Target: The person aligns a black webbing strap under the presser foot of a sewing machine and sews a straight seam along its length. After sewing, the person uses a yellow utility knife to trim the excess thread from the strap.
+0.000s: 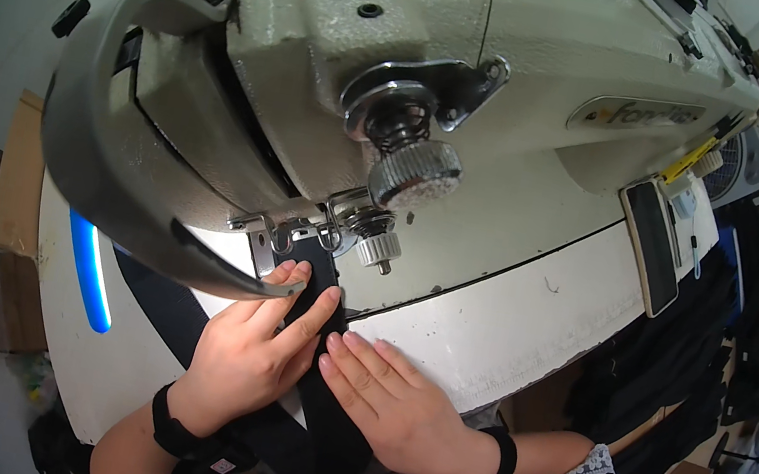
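Two bare hands press a strip of black fabric [313,383] flat on the white table [485,327] of an industrial sewing machine [409,70], feeding it toward the needle area under the machine's head. The left hand [252,357] lies open, fingers stretched forward along the strip's left side, fingertips reaching right up beneath the presser foot [282,245] — a placement that looks meant to steer the cloth and keep its edge straight. The right hand [391,402] is flat too, palm down, fingers together and angled in from the right, touching the strip just beside the left hand's index finger; neither hand grips anything, both simply bear down. The fabric runs from the machine back toward the person's lap, matte and dark, seemingly a woven band, its far end hidden under the head. Above it, the machine's cream, pebbled metal casting curves overhead, carrying a knurled chrome tension knob [411,172] — bright against the dull paint. A black band [178,430] circles the left wrist, another [503,457] the right, next to a lace-trimmed cuff [583,466].
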A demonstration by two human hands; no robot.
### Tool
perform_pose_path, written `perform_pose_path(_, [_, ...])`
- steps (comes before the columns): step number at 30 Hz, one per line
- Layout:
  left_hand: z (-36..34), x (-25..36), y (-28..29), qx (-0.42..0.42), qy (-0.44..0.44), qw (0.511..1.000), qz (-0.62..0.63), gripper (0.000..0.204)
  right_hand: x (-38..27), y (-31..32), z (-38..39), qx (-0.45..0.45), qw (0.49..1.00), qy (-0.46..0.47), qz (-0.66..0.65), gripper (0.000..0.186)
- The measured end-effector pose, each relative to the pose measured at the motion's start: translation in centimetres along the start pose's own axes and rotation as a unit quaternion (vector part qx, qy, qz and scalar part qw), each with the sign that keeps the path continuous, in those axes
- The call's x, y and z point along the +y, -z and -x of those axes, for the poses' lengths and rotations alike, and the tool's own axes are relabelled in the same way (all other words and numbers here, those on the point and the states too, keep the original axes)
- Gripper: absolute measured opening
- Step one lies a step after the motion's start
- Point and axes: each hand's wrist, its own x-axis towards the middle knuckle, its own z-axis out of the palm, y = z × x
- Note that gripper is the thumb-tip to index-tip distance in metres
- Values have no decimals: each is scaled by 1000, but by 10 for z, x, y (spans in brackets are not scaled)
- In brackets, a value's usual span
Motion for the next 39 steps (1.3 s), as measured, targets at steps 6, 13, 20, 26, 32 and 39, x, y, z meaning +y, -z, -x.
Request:
perform_pose_path(6, [-5, -5, -1, -2, 6, 1000, -4, 58, 5, 0, -6, 2, 1000, 0, 0, 51])
perform_pose_path(13, [-11, -11, 1, -13, 5, 1000, -27, 54, 10, 1, -13, 8, 1000, 0, -4, 50])
perform_pose_path(20, [-14, -19, -2, 5, 7, 1000, -2, 50, 14, 2, -20, 12, 1000, -2, -7, 50])
perform_pose_path(26, [-22, -23, 3, -3, 5, 1000, -8, 48, 18, 0, -24, 13, 1000, -1, 4, 51])
perform_pose_path(32, [-23, -28, 1, -7, 11, 1000, -15, 44, 17, 1, -27, 5, 1000, -12, 13, 53])
perform_pose_path(39, [-24, -31, -4, 20, 39, 999, 19, 41, 18, -2, -27, 16, 1000, -26, 7, 52])
